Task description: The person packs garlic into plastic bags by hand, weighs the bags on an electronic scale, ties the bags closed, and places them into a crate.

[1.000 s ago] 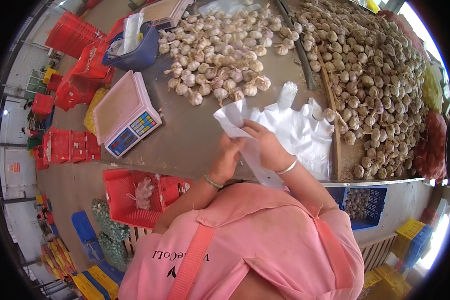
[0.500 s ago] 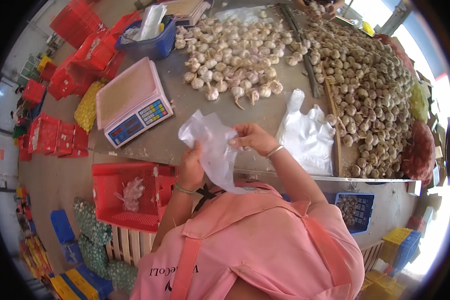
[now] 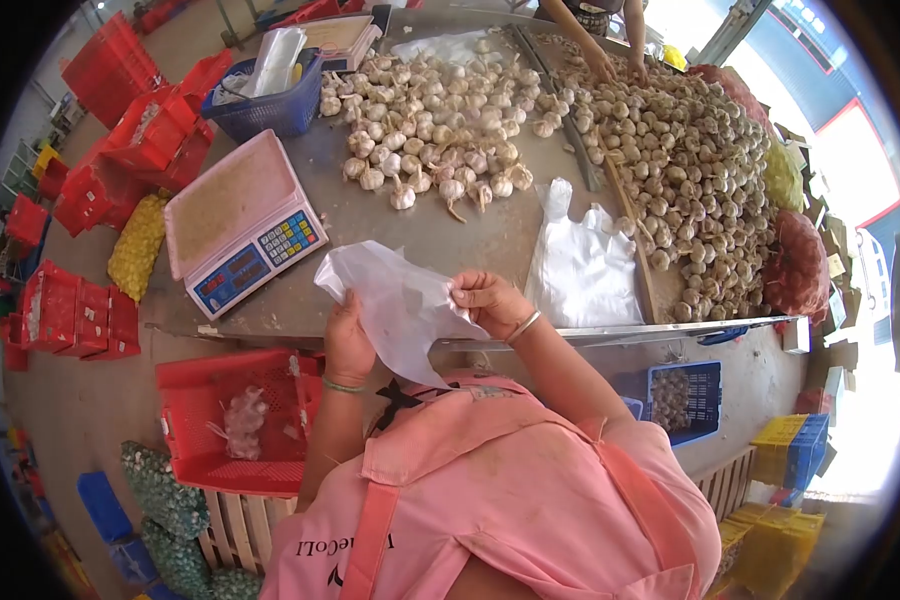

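Note:
A thin translucent plastic bag (image 3: pixel 395 300) is spread between my two hands, over the table's front edge. My left hand (image 3: pixel 349 345), with a green bracelet at the wrist, grips the bag's left side. The fingers of my right hand (image 3: pixel 488 302), above a pale bangle, pinch its right side. Right of my right hand lies a stack of white plastic bags (image 3: pixel 587 265). Beyond the hands, loose garlic bulbs (image 3: pixel 435 125) are heaped on the metal table (image 3: pixel 370 220). A scale (image 3: pixel 240 225) with a keypad stands to the left.
A wooden strip (image 3: pixel 630 200) borders a larger garlic pile (image 3: pixel 705 170) on the right. Another person's hands (image 3: pixel 618 70) are at its far end. A blue basket (image 3: pixel 270 112) stands behind the scale. Below the table are a red crate (image 3: pixel 195 420) and a blue crate (image 3: pixel 710 400).
The bag was bunched between my close hands; now it is spread wider, with my hands apart and farther left. The view has shifted, and the other person's arms have come into sight.

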A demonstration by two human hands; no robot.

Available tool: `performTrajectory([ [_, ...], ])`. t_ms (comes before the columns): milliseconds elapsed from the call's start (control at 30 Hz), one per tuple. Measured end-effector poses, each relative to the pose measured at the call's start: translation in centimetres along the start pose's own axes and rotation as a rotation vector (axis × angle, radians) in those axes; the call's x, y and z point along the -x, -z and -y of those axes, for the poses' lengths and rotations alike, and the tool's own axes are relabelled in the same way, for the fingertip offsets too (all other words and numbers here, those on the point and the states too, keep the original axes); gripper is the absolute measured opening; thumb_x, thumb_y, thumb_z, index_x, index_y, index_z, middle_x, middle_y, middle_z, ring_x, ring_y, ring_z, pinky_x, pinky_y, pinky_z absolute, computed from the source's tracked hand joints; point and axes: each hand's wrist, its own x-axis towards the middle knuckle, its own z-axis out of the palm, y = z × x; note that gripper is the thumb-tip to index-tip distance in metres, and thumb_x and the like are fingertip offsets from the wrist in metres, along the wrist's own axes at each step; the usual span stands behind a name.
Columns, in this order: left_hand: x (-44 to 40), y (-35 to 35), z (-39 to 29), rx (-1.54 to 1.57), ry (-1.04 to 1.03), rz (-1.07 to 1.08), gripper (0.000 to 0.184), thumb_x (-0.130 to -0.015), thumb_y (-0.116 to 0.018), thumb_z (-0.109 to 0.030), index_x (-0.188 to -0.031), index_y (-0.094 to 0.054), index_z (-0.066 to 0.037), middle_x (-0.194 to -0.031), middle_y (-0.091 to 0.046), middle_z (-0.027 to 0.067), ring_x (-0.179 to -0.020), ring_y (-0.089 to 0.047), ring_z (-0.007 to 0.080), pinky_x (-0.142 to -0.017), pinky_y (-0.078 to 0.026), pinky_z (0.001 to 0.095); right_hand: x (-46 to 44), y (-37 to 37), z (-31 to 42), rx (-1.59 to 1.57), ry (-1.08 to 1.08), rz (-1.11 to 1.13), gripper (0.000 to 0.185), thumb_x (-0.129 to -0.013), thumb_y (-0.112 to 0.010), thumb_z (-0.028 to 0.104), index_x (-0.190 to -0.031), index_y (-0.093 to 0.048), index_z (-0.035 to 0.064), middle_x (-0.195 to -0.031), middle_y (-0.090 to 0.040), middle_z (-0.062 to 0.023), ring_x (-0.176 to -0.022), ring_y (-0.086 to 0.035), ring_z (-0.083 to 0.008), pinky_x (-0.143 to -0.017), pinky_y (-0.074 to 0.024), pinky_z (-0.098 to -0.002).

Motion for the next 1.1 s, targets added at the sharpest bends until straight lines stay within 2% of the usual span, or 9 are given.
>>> performTrajectory([
  [267,0.8,3.3,-4.0,-0.230,-0.135,-0.500,0.037,-0.091,-0.045,-0.034,-0.113,-0.049,-0.004,-0.102,-0.057,0.0065,-0.089,-0.054,0.0152,-0.077,-0.042,0.0277,0.4,-0.2,-4.1,0.240,0.075,-0.308,0.015,-0.077,-0.069,0.009,-0.071,-0.055,0.0088,-0.065,-0.053,0.0043,-0.060,-0.048,-0.0054,-0.055,-0.0373,-0.0186],
  [367,1.5,2.3,-4.6,-0.544,-0.385,-0.379,0.039,-0.087,-0.056,-0.020,-0.118,-0.041,-0.003,-0.094,-0.056,0.0059,-0.082,-0.052,0.0107,-0.074,-0.042,0.0247,0.8,-1.1,-6.0,0.334,0.117,-0.373,0.020,-0.075,-0.070,0.008,-0.068,-0.052,0.0100,-0.064,-0.050,0.0065,-0.059,-0.044,-0.0037,-0.054,-0.0349,-0.0179],
  [533,2.4,0.1,0.6,-0.506,0.274,0.043,0.057,-0.079,-0.067,-0.009,-0.124,-0.033,-0.001,-0.078,-0.057,0.0041,-0.070,-0.054,0.0082,-0.065,-0.044,0.0195,0.7,-4.0,-8.5,0.331,0.102,-0.360,0.028,-0.072,-0.071,0.003,-0.063,-0.046,0.0102,-0.061,-0.042,0.0081,-0.057,-0.038,-0.0026,-0.049,-0.0323,-0.0189],
  [667,2.8,-1.0,3.0,-0.238,0.303,0.009,0.051,-0.080,-0.065,-0.007,-0.123,-0.038,-0.001,-0.079,-0.058,0.0035,-0.069,-0.054,0.0075,-0.063,-0.043,0.0193,0.4,-3.6,-8.5,0.551,0.123,-0.318,0.032,-0.071,-0.070,0.001,-0.059,-0.041,0.0110,-0.062,-0.042,0.0080,-0.057,-0.036,-0.0027,-0.049,-0.0326,-0.0190],
  [833,1.5,-2.2,2.1,-0.105,0.272,0.044,0.047,-0.078,-0.062,-0.002,-0.121,-0.042,-0.003,-0.078,-0.057,0.0012,-0.067,-0.052,0.0066,-0.061,-0.042,0.0184,0.3,-1.9,-5.3,-0.208,0.011,0.030,0.035,-0.070,-0.070,0.004,-0.059,-0.038,0.0130,-0.062,-0.047,0.0036,-0.057,-0.043,-0.0076,-0.052,-0.0345,-0.0217],
  [933,0.9,-2.4,0.3,-0.420,0.081,0.007,0.046,-0.072,-0.054,0.005,-0.117,-0.046,-0.003,-0.069,-0.055,0.0004,-0.059,-0.049,0.0075,-0.056,-0.040,0.0188,0.6,0.8,-2.7,0.884,0.112,-0.323,0.024,-0.068,-0.063,-0.001,-0.056,-0.045,0.0102,-0.052,-0.048,-0.0012,-0.047,-0.047,-0.0148,-0.044,-0.0362,-0.0293],
  [967,0.5,-0.5,-0.9,-0.942,-0.052,-0.037,0.047,-0.070,-0.055,0.005,-0.116,-0.046,-0.003,-0.065,-0.054,0.0012,-0.056,-0.048,0.0084,-0.054,-0.040,0.0207,1.1,3.6,-1.9,1.666,0.535,-0.622,0.008,-0.063,-0.060,0.007,-0.061,-0.052,0.0075,-0.053,-0.053,-0.0090,-0.049,-0.052,-0.0275,-0.046,-0.0400,-0.0357],
  [1000,0.0,2.3,-2.0,-1.460,-0.195,-0.084,0.048,-0.069,-0.056,0.004,-0.115,-0.046,-0.003,-0.061,-0.053,0.0020,-0.053,-0.048,0.0093,-0.052,-0.041,0.0226,2.5,6.2,0.3,1.924,0.515,-0.813,0.005,-0.061,-0.058,0.011,-0.064,-0.055,0.0076,-0.060,-0.055,-0.0143,-0.055,-0.054,-0.0330,-0.049,-0.0423,-0.0400],
  [1100,-1.0,5.0,-4.0,-1.389,0.175,-0.055,0.054,-0.064,-0.063,-0.001,-0.115,-0.049,-0.006,-0.067,-0.058,0.0047,-0.061,-0.057,0.0177,-0.061,-0.047,0.0284,5.8,8.0,4.8,1.725,0.311,-0.918,0.006,-0.060,-0.057,0.007,-0.063,-0.052,0.0063,-0.058,-0.054,-0.0101,-0.058,-0.055,-0.0299,-0.053,-0.0429,-0.0377],
])
